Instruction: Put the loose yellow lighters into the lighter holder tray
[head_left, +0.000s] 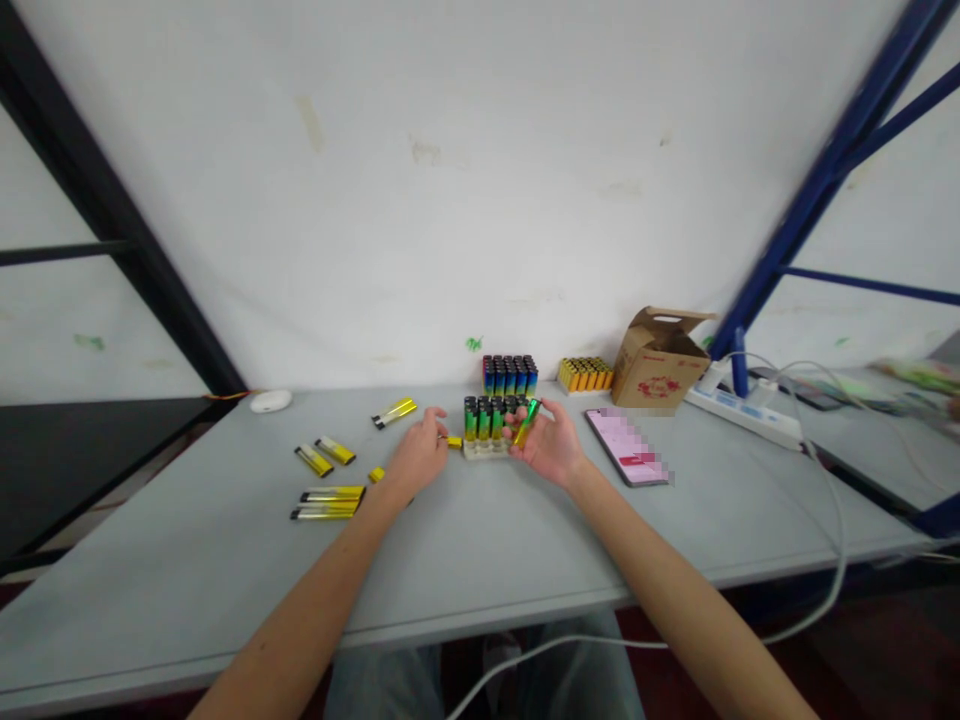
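In my right hand point(556, 448) is a green-and-yellow lighter point(527, 424), held tilted between thumb and fingers. Just left of it, several lighters of the same colours point(484, 420) stand upright in a pale rack point(480, 452), their black tops up. My left hand point(426, 452) is closed at the rack's left side, and the end of a yellow lighter point(454, 442) sticks out from its fingertips. Near that wrist lies another yellow piece point(376, 475), partly covered by the arm. Farther left, yellow lighters with black ends point(330, 510) lie flat on the table.
Blue-and-red lighters point(510, 375) stand in a block behind the rack, with orange-yellow ones point(586, 374) to their right. An open cardboard box point(651, 370), a phone point(628, 448) and a power strip point(746, 413) with cables are at right. A white case point(271, 401) lies back left.
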